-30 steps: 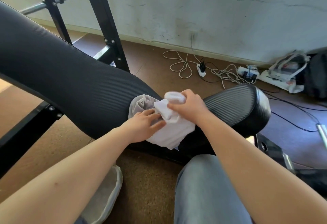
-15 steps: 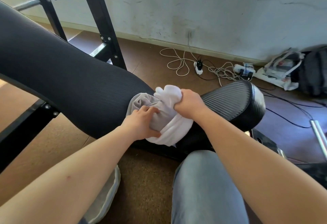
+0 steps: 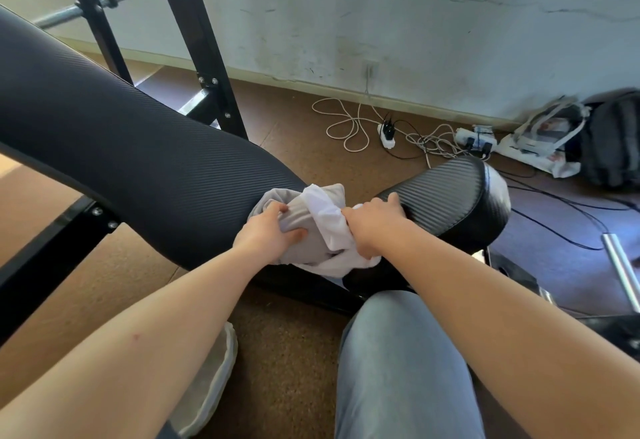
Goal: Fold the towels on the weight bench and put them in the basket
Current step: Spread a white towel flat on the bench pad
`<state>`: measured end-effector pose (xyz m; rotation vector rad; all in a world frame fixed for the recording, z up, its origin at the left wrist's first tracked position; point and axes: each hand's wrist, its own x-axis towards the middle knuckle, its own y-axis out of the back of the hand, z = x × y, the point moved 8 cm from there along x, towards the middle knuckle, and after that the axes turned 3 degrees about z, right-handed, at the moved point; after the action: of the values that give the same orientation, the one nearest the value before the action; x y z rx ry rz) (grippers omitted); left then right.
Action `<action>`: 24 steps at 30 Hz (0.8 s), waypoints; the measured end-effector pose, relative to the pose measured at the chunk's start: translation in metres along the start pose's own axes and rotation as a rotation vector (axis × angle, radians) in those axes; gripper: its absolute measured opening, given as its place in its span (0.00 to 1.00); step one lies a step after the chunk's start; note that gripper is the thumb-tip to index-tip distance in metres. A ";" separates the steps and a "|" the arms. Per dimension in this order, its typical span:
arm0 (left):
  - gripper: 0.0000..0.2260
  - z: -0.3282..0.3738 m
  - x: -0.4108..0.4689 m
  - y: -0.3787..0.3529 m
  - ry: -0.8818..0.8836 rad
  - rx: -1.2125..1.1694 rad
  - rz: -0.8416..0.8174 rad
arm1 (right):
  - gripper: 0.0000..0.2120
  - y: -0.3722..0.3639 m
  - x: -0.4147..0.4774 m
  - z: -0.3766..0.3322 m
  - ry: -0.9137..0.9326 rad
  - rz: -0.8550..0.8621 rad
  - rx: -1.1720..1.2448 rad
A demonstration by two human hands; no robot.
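Mid-frame on the black counter (image 3: 145, 161), bunched towels (image 3: 322, 216) lie between both hands: left hand (image 3: 266, 234) clamps grey cloth, right hand (image 3: 372, 222) clamps white.

Two towels (image 3: 311, 227) on one bench (image 3: 138, 161). Two hands, left (image 3: 266, 234) and right (image 3: 374, 223). One bag (image 3: 613, 140), upper right.

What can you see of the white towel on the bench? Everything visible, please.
The white towel is thin, soft cloth, crumpled, not folded. It lies in the dip where the weight bench backrest meets the seat, draped over a grey towel, with its lower part hanging down the near side of the bench. The right hand grips its right side; the left hand presses on the grey towel beside it.
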<state>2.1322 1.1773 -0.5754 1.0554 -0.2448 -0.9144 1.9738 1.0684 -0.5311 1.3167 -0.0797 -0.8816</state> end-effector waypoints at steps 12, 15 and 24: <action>0.33 0.005 -0.008 -0.005 -0.048 -0.061 -0.006 | 0.17 0.127 -0.061 0.034 0.031 0.939 0.528; 0.34 0.014 -0.014 -0.018 -0.070 -0.128 -0.056 | 0.21 0.124 -0.057 0.031 0.050 0.899 0.657; 0.31 0.027 -0.034 0.043 -0.208 -0.517 0.108 | 0.40 0.085 -0.031 0.004 0.160 0.615 1.013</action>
<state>2.1187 1.1928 -0.5178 0.4670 -0.2192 -0.9242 1.9942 1.0828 -0.4441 2.1173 -0.8462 -0.1574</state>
